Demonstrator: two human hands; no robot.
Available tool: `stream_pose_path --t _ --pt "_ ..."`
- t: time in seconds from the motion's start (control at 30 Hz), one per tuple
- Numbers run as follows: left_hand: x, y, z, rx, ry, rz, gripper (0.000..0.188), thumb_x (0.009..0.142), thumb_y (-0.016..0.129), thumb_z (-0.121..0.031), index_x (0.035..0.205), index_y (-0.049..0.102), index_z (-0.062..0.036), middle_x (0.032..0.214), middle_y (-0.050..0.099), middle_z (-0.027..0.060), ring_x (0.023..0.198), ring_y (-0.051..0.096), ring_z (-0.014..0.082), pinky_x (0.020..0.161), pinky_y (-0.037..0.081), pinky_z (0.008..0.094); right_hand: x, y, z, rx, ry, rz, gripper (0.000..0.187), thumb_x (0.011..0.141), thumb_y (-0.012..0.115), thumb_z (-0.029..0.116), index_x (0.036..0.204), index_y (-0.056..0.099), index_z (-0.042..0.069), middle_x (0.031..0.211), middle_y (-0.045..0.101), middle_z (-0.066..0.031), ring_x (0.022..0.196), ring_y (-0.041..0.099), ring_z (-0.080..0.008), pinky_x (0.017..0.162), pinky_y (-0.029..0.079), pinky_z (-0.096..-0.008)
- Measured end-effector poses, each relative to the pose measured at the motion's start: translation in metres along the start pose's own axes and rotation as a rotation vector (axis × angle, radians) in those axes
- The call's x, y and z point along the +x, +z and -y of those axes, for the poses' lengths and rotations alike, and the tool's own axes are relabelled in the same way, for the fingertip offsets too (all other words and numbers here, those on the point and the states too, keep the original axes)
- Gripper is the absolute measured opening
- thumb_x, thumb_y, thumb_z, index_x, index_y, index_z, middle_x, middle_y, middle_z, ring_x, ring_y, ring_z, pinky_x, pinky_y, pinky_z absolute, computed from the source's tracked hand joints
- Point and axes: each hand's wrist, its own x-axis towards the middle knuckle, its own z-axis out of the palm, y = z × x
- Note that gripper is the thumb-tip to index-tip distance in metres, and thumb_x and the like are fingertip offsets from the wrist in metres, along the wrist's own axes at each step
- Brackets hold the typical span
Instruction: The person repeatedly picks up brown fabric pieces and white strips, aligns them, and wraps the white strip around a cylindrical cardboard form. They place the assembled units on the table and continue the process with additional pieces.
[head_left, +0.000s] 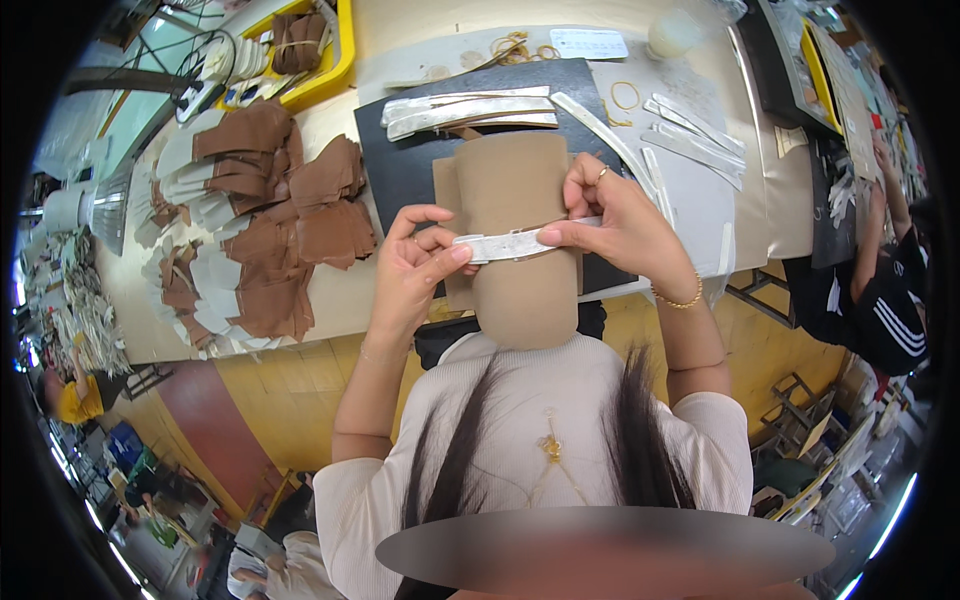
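Observation:
A tan, round-ended panel (520, 185) lies lengthwise before me, its near end overhanging the table edge close to my chest. Across its middle runs a narrow whitish strip (505, 247). At the strip's left end, the thumb of my left hand (415, 265) presses on top, with the other fingers curled behind. My right hand (625, 225) pinches the right part between thumb and fingers. Under the panel are another tan piece (447, 195) and a dark board (400, 165). More whitish strips (470, 108) lie on the board just beyond the panel.
Stacks of brown and pale cut pieces (255, 250) cover the table's left side. A yellow crate (345, 50) stands behind them. Loose strips (695, 140) and yellow rubber bands (625, 96) lie at the right. Another person's arm (870, 230) shows at the far right.

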Motion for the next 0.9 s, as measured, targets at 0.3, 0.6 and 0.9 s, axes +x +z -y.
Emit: stream_pose_path --t 0.3,0.6,0.9 --pt "-0.003 -0.021 -0.009 0.020 0.091 -0.032 0.048 0.077 0.067 0.007 0.117 0.044 -0.0032 0.083 0.064 0.0075 0.080 0.061 0.0126 0.077 0.049 0.0251 -0.022 -0.032 -0.021 0.338 0.034 -0.068 0.035 0.070 0.077 0.006 0.092 0.050 0.006 0.071 0.053 0.0021 0.063 0.055 -0.0050 0.057 0.045 -0.0179" --pt "0.003 -0.027 0.004 0.045 0.029 -0.031 0.047 0.078 0.066 0.007 0.117 0.041 -0.0048 0.083 0.064 0.0091 0.079 0.062 0.0138 0.075 0.049 0.0242 -0.017 -0.021 -0.047 0.517 0.111 -0.095 0.033 0.072 0.077 0.005 0.090 0.049 0.006 0.071 0.053 0.0014 0.063 0.055 -0.0056 0.057 0.048 -0.0185" --pt "0.007 -0.024 0.010 0.029 -0.005 -0.036 0.047 0.079 0.066 0.007 0.115 0.039 -0.0065 0.083 0.064 0.0094 0.079 0.061 0.0140 0.075 0.048 0.0255 -0.002 -0.004 -0.072 0.687 0.097 -0.032 0.038 0.073 0.078 0.011 0.091 0.045 0.006 0.072 0.054 -0.0012 0.061 0.056 -0.0067 0.056 0.047 -0.0187"
